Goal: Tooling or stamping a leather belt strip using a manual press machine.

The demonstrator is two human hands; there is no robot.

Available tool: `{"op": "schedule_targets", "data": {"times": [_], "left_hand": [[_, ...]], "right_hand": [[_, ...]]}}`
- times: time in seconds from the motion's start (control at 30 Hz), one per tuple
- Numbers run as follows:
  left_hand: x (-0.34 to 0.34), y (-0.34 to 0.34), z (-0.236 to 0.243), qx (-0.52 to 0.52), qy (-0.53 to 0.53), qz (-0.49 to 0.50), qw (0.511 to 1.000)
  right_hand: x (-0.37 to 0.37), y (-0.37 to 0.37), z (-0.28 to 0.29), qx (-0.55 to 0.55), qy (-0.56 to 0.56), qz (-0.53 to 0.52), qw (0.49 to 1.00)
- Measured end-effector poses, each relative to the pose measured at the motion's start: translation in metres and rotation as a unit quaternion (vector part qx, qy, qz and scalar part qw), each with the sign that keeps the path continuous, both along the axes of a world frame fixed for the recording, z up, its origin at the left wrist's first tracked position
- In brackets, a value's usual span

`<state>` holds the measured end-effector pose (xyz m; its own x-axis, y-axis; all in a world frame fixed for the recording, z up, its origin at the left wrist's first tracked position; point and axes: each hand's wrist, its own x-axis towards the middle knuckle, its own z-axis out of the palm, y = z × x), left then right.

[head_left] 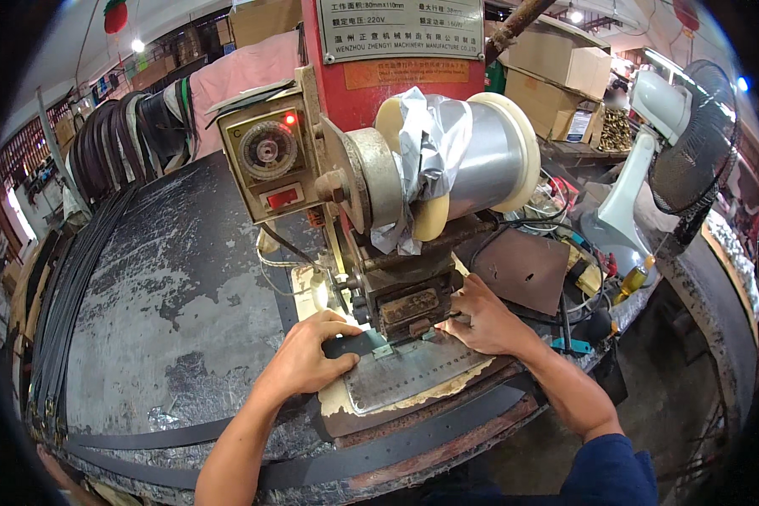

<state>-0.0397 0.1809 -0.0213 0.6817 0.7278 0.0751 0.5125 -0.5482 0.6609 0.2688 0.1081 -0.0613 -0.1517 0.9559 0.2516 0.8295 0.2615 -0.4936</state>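
Step in hand: positioning a dark leather belt strap [354, 343] under the head of the red hot-stamping press [396, 287]; judged from the hands, the strap is being aligned on the grey metal base plate [413, 371].
Left hand [308, 358]: fingers curled down, pressing and pinching the strap flat at the plate's left edge.
Right hand [485, 320]: fingers bent, tips pressed at the plate's right rear edge beside the press head; whether they grip the strap cannot be told.
Strap location: across the rear edge of the plate, directly below the stamping block [409, 308], near the front edge of the worn black worktop [169, 278].
Next move calls for: keeping the strap square and the fingertips out from under the block.
Above: silver foil roll on cream spool [464, 160]; beige dial timer box [270, 156].
Hidden: the strap under the block and the die face; the strap's right end behind the right hand.
Cut off: both forearms at the lower edge.
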Motion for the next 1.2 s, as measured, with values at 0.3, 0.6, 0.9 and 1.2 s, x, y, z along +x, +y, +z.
{"op": "schedule_targets", "data": {"times": [0.3,0.6,0.9,1.2], "left_hand": [[0.000,-0.002,0.001,-0.008,-0.002,0.001,1.000],[0.000,0.000,-0.001,0.021,-0.011,-0.011,1.000],[-0.001,-0.001,0.001,-0.001,0.006,-0.002,1.000],[-0.001,0.000,-0.001,0.018,-0.001,-0.013,1.000]], "right_hand": [[-0.002,-0.001,0.001,0.036,-0.014,0.008,0.999],[-0.004,-0.004,0.002,0.086,-0.029,0.016,0.996],[-0.003,-0.005,0.001,0.061,-0.038,0.011,0.997],[0.000,-0.003,-0.005,0.094,-0.007,0.017,0.995]]}}
